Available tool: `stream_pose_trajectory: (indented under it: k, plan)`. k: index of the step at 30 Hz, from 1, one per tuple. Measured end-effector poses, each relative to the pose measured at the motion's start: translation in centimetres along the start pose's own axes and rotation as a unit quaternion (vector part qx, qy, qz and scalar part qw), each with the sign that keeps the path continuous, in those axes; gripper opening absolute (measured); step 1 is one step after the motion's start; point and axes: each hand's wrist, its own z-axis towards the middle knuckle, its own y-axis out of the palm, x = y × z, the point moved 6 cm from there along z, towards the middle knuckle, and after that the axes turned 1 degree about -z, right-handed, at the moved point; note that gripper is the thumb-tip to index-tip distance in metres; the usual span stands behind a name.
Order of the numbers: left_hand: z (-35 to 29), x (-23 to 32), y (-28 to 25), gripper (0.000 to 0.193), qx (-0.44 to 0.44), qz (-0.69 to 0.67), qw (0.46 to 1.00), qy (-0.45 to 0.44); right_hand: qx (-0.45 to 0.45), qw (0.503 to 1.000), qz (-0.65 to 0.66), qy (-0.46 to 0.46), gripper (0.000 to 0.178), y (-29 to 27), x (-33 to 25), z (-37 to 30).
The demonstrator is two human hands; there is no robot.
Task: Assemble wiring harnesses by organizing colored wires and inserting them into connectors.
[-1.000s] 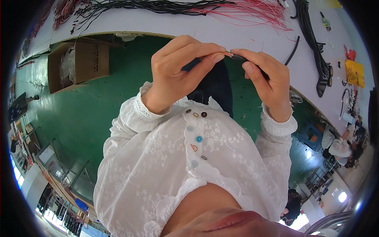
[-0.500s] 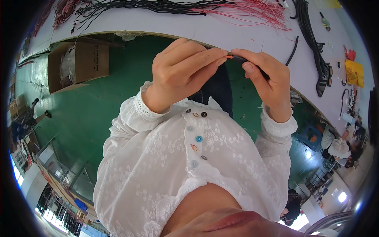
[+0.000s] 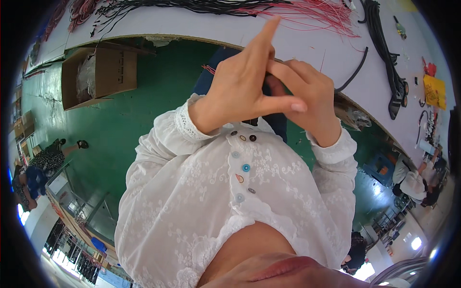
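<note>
My left hand (image 3: 240,89) is open, its fingers stretched up and away and its thumb reaching across to the right. It overlaps my right hand (image 3: 307,93), whose fingers are curled in against the left palm. Whatever the right fingers hold is hidden behind the left hand. Thin red wire ends (image 3: 209,69) stick out to the left of the left wrist, over my dark blue trousers (image 3: 204,85). Both hands are just off the near edge of the white table (image 3: 192,26).
Black cables with red wires (image 3: 307,17) lie along the far table. A thick black cable bundle (image 3: 384,57), a loose black tube (image 3: 356,72) and a yellow packet (image 3: 434,91) are at right. A cardboard box (image 3: 115,72) stands lower left. Other people (image 3: 413,182) are in the background.
My left hand has let go of its pinch on the orange-red wire end and spread out, moving right. My right hand has moved left, its fingers curling; the black sleeve it pinched is hidden.
</note>
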Motion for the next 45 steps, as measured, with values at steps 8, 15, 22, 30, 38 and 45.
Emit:
stream_pose_trajectory:
  k: [8,15,22,30,38,45]
  plan:
    - [-0.8,-0.4,0.9,0.099,-0.09,-0.162,0.975,-0.123,-0.064,0.998,-0.011,0.028,0.024,1.5,0.3,-0.3]
    - [-4.4,-6.6,-1.5,0.043,-0.136,-0.328,0.912,-0.203,-0.035,0.989,0.102,0.104,0.011,0.2,2.8,-0.5]
    - [-5.3,-5.6,-4.9,0.009,-0.03,-0.091,0.989,-0.116,-0.06,0.986,0.12,0.102,0.011,0.0,4.0,-1.2]
    - [-2.5,-0.6,-3.8,0.007,0.003,0.095,0.992,0.087,-0.054,0.996,0.072,0.029,0.02,0.9,1.7,0.0]
    - [-3.6,-3.9,-2.6,0.018,-0.071,-0.241,0.955,-0.16,-0.014,0.998,0.057,0.002,0.02,0.2,1.9,-0.1]
    - [-4.5,-5.1,-6.2,0.008,-0.045,-0.037,0.994,-0.095,-0.032,0.995,0.078,0.059,0.013,-0.3,3.4,-0.9]
